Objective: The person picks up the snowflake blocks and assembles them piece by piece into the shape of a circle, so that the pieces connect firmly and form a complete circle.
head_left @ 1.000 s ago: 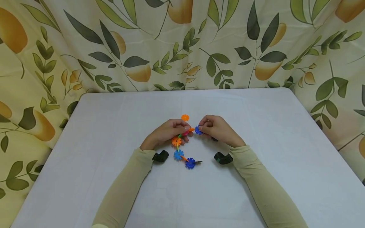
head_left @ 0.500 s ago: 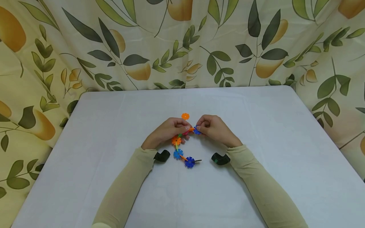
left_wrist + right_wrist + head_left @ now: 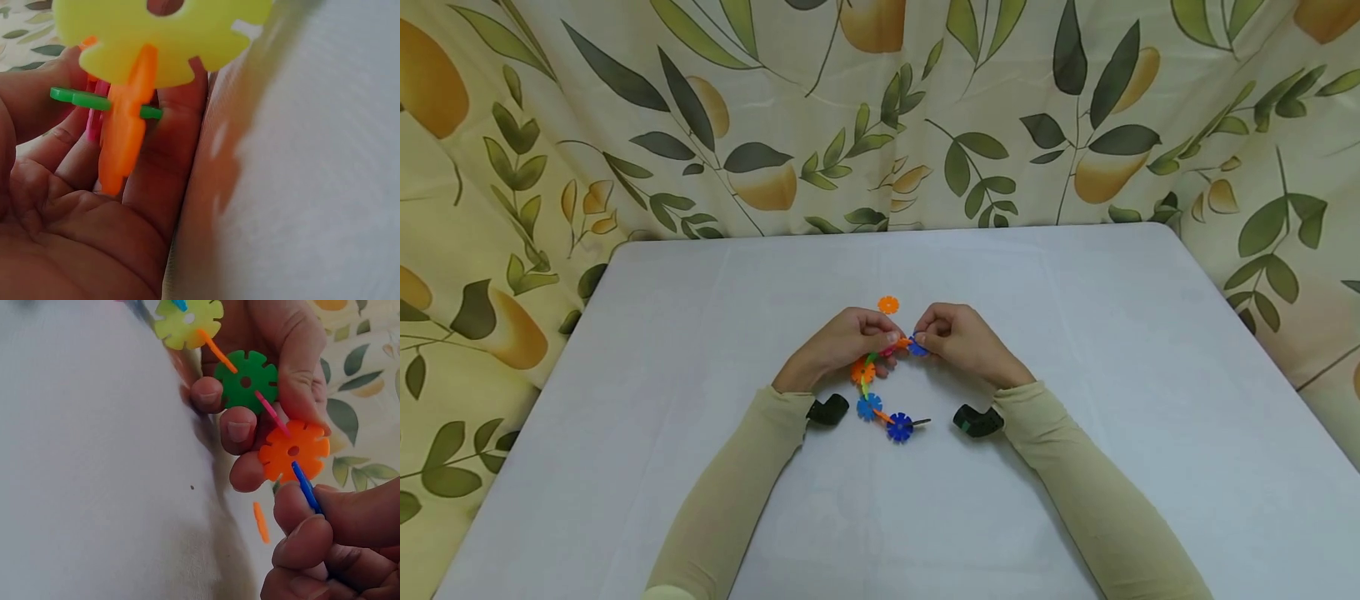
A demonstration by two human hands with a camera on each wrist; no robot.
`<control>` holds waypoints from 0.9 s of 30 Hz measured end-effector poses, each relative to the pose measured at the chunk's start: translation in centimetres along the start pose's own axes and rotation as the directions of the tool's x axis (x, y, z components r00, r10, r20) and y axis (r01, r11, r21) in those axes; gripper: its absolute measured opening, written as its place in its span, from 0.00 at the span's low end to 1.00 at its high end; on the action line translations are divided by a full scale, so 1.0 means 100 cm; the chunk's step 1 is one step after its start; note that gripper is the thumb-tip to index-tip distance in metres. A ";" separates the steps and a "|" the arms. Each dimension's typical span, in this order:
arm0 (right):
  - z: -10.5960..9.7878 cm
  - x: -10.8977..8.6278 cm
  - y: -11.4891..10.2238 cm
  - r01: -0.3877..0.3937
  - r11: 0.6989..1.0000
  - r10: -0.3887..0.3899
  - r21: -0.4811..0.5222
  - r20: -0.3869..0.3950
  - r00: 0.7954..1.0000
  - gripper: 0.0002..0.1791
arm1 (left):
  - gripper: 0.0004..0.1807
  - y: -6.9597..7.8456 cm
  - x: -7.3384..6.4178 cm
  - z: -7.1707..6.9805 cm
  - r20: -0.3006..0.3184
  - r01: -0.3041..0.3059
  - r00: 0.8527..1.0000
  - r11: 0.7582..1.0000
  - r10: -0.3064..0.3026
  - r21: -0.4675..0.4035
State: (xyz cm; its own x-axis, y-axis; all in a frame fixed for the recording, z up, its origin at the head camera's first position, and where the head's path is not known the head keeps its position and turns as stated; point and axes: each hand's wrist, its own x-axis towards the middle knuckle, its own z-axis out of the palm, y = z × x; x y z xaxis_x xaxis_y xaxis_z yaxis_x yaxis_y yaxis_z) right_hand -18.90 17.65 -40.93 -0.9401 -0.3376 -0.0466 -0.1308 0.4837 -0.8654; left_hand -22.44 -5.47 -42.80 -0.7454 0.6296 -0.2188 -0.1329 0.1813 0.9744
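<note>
Slotted plastic discs, joined edge to edge, form a curved chain. My left hand (image 3: 842, 346) grips its upper end, around a pink disc (image 3: 887, 351) and an orange disc (image 3: 307, 450). Between the thumb and fingers of my right hand (image 3: 966, 337) is a blue disc (image 3: 917, 345). Seen edge-on in the right wrist view, this blue disc (image 3: 305, 487) meets the orange disc's rim and overlaps it at a slot. A green disc (image 3: 245, 383) and a yellow disc (image 3: 169, 47) belong to the chain. The lower end holds a light blue disc (image 3: 869, 407) and a dark blue disc (image 3: 899, 427).
One loose orange disc (image 3: 888, 305) lies on the white table (image 3: 1037, 500), just beyond the hands. Black wrist devices (image 3: 829, 410) show below both wrists. Behind the table hangs a leaf-patterned curtain (image 3: 850, 125).
My right hand has moved slightly left, bringing the blue disc against the orange disc where a small gap was before. My left hand stays nearly in place, gripping the chain.
</note>
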 end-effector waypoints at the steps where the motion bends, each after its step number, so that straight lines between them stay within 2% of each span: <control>1: 0.001 0.000 0.000 0.000 1.000 0.000 -0.004 -0.002 1.000 0.02 | 0.09 0.000 0.000 0.000 0.002 -0.002 1.000 1.000 0.002 0.002; 4: 0.003 -0.001 -0.001 -0.007 1.000 0.007 0.000 -0.009 1.000 0.02 | 0.07 0.000 0.000 0.000 0.002 -0.003 1.000 1.000 0.003 0.007; 11: 0.008 0.001 0.001 -0.071 0.992 0.073 0.107 -0.014 0.997 0.04 | 0.06 0.003 -0.001 0.001 -0.014 0.020 1.000 1.000 -0.020 -0.018; 14: 0.009 0.002 0.001 -0.073 0.991 0.076 0.114 -0.024 0.997 0.04 | 0.07 0.003 -0.002 0.000 -0.005 0.029 1.000 0.999 -0.029 -0.037; 17: 0.008 0.002 0.000 -0.053 0.995 0.056 0.086 -0.040 0.998 0.05 | 0.09 0.002 -0.002 -0.002 0.028 0.039 0.999 0.998 -0.038 -0.055; 21: 0.004 0.001 -0.002 -0.005 1.000 0.004 -0.009 -0.084 0.996 0.09 | 0.15 0.003 -0.003 -0.003 0.058 0.059 0.997 0.995 -0.055 -0.074; 27: -0.012 -0.002 -0.003 0.022 0.998 -0.030 -0.056 -0.139 0.990 0.14 | 0.23 0.002 -0.003 -0.003 0.056 0.071 0.996 0.995 -0.067 -0.075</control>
State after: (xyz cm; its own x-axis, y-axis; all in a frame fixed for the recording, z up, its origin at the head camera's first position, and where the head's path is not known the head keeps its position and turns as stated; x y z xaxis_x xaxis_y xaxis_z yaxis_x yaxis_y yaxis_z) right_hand -19.08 18.55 -40.01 -0.9704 -0.2364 0.0491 -0.1691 0.5202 -0.8371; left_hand -22.43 -5.88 -42.49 -0.6968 0.6577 -0.2862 -0.2345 0.1681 0.9575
